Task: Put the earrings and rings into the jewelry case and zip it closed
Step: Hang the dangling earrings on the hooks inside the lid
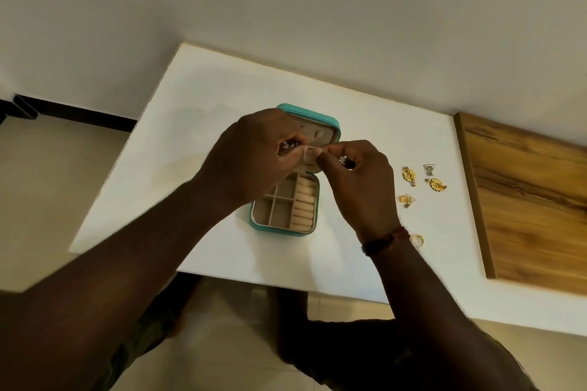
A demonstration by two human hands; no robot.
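Fingers (293,156) of left hand (254,152) and right hand (360,182) pinching a stud earring (286,145), above open teal jewelry case (313,116)

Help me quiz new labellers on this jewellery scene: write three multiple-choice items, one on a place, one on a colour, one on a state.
1. Where do the gold earrings lie? A on the table, right of the jewelry case; B inside its compartments; C on its lid.
2. What colour is the case's outside? A red; B teal; C black.
3. What is the left hand doing? A lying flat on the table; B pulling the zip; C pinching a sparkly earring above the open case.
Answers: 1 A, they lie loose on the white top beside the case; 2 B, the lid's rim and the base wall are teal; 3 C, its fingers curl round the sparkling piece over the raised lid.
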